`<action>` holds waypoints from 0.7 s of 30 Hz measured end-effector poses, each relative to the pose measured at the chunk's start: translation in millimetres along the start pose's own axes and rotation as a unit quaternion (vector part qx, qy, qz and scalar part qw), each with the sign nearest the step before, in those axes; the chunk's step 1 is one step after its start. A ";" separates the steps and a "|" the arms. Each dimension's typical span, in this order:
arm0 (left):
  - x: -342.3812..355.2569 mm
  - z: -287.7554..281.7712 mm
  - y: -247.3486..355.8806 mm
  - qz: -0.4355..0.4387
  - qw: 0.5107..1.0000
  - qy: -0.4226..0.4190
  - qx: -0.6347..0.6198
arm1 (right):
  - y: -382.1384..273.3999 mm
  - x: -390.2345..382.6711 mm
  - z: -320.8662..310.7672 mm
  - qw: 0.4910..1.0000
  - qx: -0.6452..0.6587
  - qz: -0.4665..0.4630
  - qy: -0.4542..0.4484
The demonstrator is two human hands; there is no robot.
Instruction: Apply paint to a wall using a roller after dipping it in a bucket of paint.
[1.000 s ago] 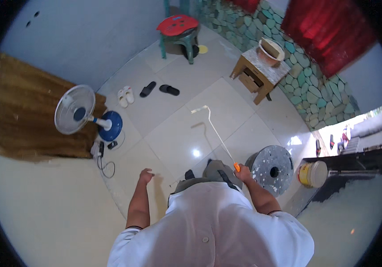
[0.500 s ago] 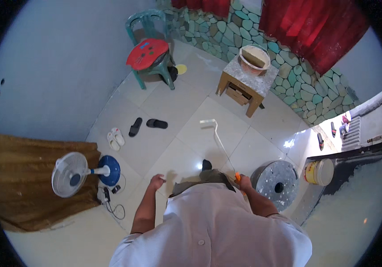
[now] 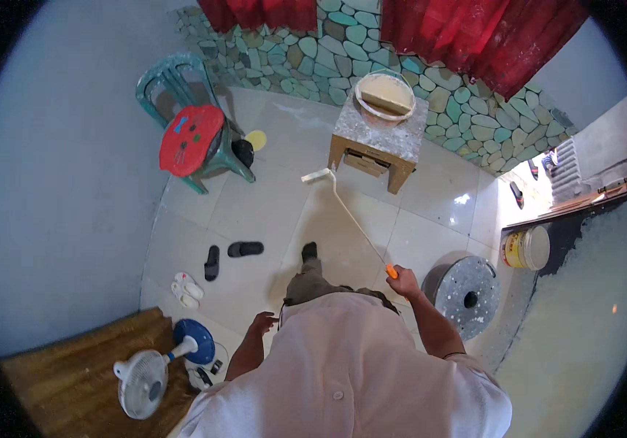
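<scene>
My right hand [image 3: 405, 282] is wrapped round the orange handle of a paint roller [image 3: 357, 225]. Its long thin rod slants up and left, and the pale roller head hangs over the tiles before the small table. Beside my left hip, my left hand [image 3: 262, 322] hangs free with fingers loosely stretched and nothing in it. Ahead, a paint bucket [image 3: 385, 95] stands on the small speckled-top table [image 3: 379, 139], with a flat board-like piece across its inside.
A green plastic chair [image 3: 175, 80] bears a red cushion. Black slippers [image 3: 245, 249] and white shoes [image 3: 187, 290] lie on the floor at left. A standing fan [image 3: 144, 383] is lower left. A paint-spattered grey drum [image 3: 467, 299] and a white-yellow bucket [image 3: 527, 248] stand right, near a doorway.
I have moved forward toward the table, one foot now ahead. The paint roller has travelled with my right hand, its head now closer to the table. The fan and chair sit lower in view.
</scene>
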State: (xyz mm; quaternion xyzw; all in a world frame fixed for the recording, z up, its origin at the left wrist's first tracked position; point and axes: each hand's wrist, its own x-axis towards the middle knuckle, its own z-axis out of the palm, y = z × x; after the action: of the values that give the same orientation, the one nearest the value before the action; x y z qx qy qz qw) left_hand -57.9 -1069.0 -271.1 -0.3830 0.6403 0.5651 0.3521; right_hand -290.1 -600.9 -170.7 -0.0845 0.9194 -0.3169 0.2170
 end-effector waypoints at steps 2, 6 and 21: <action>27.4 -21.7 61.7 -0.052 0.998 0.035 0.027 | -15.4 11.9 -1.0 0.999 -0.005 0.034 0.030; 114.6 -103.1 140.3 0.152 0.985 0.006 0.079 | -68.4 41.5 -19.7 0.993 0.070 0.036 0.086; 251.2 -44.6 442.2 0.222 0.919 -0.057 0.321 | -193.0 134.6 -321.8 0.975 0.041 0.163 0.142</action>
State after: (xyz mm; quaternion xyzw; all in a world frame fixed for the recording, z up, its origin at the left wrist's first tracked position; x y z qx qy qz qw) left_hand -566.8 -1106.5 -287.2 -0.0641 0.8347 0.4137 0.3577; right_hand -552.3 -616.1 129.1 0.1217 0.9284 -0.3234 0.1366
